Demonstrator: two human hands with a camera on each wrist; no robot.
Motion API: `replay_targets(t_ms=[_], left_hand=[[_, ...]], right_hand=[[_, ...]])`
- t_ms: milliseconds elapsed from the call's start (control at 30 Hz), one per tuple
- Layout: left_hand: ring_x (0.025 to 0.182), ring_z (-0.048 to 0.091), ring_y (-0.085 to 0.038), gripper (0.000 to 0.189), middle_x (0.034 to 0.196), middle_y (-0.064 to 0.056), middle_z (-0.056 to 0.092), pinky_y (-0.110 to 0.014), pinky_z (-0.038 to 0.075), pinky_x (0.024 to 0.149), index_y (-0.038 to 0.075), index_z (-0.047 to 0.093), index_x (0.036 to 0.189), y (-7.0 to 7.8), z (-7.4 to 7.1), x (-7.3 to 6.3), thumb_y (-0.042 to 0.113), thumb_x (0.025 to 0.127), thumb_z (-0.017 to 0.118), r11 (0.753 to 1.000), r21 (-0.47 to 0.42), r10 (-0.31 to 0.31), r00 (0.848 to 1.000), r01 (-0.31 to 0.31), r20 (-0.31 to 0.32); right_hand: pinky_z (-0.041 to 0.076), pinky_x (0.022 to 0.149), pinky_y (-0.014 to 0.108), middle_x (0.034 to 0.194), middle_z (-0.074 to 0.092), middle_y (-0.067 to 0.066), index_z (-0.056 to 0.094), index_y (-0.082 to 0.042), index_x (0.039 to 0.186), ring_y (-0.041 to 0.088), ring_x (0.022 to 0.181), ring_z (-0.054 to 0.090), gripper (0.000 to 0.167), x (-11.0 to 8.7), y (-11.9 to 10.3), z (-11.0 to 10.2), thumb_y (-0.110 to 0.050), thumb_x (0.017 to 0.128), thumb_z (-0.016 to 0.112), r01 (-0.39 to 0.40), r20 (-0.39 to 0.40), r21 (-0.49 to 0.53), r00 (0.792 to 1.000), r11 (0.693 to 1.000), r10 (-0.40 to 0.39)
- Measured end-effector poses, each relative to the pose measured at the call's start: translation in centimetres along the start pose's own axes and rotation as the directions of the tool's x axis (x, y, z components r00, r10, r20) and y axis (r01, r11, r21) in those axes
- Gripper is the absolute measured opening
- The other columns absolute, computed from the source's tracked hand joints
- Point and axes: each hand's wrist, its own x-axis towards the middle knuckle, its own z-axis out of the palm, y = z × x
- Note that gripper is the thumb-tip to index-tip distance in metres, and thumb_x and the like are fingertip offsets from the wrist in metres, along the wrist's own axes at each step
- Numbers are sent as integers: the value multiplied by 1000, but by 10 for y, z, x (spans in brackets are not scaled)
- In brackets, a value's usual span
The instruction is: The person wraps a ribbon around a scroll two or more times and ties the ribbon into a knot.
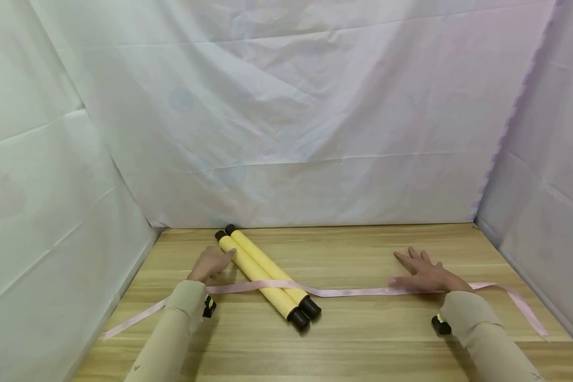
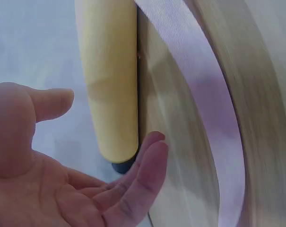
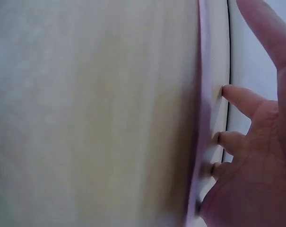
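Observation:
Two yellow tubes (image 1: pixel 250 268) with black end caps (image 1: pixel 298 319) lie side by side, slanting across the table. A pink ribbon (image 1: pixel 353 292) runs crosswise over them, near their front ends. My left hand (image 1: pixel 212 263) is beside the far part of the left tube, holding nothing; its fingers are loosely bent and the thumb stands apart in the left wrist view. Whether it touches the tube (image 2: pixel 109 71) I cannot tell. Well to the right, my right hand (image 1: pixel 422 276) is spread at the ribbon, its fingertips toward the back. Nothing is gripped in it.
The wooden table (image 1: pixel 363 339) is enclosed by white cloth at the back (image 1: pixel 291 196), left and right. Small black devices (image 1: pixel 441 324) sit at both wrists. The ribbon's loose ends reach toward the table's left and right sides.

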Motion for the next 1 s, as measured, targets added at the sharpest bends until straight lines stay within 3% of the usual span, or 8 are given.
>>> replay_targets(t_ms=[100,233,300,333,433,500,667,1000], left_hand=[[47,42,-13,73,55,-1,42,-29,43,47,-20,49,117,5,3,7,51,100,45,999,-27,-23,999,24,31],[43,39,-11,109,79,-25,60,-30,44,48,-29,-6,141,12,8,19,61,99,40,998,-25,-64,996,66,63],[51,51,-18,112,118,-46,51,-33,50,56,-28,-6,141,16,11,24,65,97,36,997,5,-81,994,81,67],[60,59,-25,111,136,-52,32,-37,53,63,-28,-4,142,17,12,25,66,97,35,996,20,-84,994,83,68],[106,57,-54,111,146,-51,-13,-54,49,91,-27,0,142,22,16,29,68,96,34,994,42,-100,993,98,63],[129,34,-64,112,145,-51,-16,-63,37,104,-27,1,142,25,19,31,69,96,33,993,48,-107,992,104,61],[141,4,-62,120,148,-46,-20,-67,25,110,-23,-12,143,30,25,35,74,91,37,989,38,-147,988,145,51],[131,33,-61,122,151,-46,-11,-63,39,102,-23,-17,142,36,28,29,67,91,48,985,29,-168,986,167,6]], right_hand=[[-12,92,84,157,-4,38,24,-4,156,64,139,-11,94,-2,0,-1,-55,89,66,7,7,21,1000,1000,-8],[-12,93,83,158,-4,37,24,-4,156,63,140,-11,96,-3,-1,-2,-55,88,68,6,6,15,1000,1000,-6],[-13,93,83,158,-4,37,24,-3,156,63,140,-12,96,-4,-2,-3,-54,87,68,4,11,18,1000,1000,-4],[-13,93,83,158,-4,37,24,-4,156,63,140,-12,96,-5,-2,-3,-54,87,68,1,13,15,1000,1000,-1],[-12,94,83,158,-4,37,23,-5,156,62,140,-11,98,-4,-2,-2,-55,86,69,-5,22,2,1000,1000,5],[-11,94,83,157,-4,37,23,-5,157,62,140,-11,100,-4,-2,-2,-55,85,71,-8,26,-6,1000,1000,8],[-11,95,83,157,-3,37,23,-6,157,62,140,-10,103,-1,-4,-1,-55,82,74,-15,33,-18,999,1000,16],[-14,96,81,159,-7,35,19,-7,158,59,141,-14,107,2,-6,0,-59,81,72,-33,55,-24,998,999,34]])
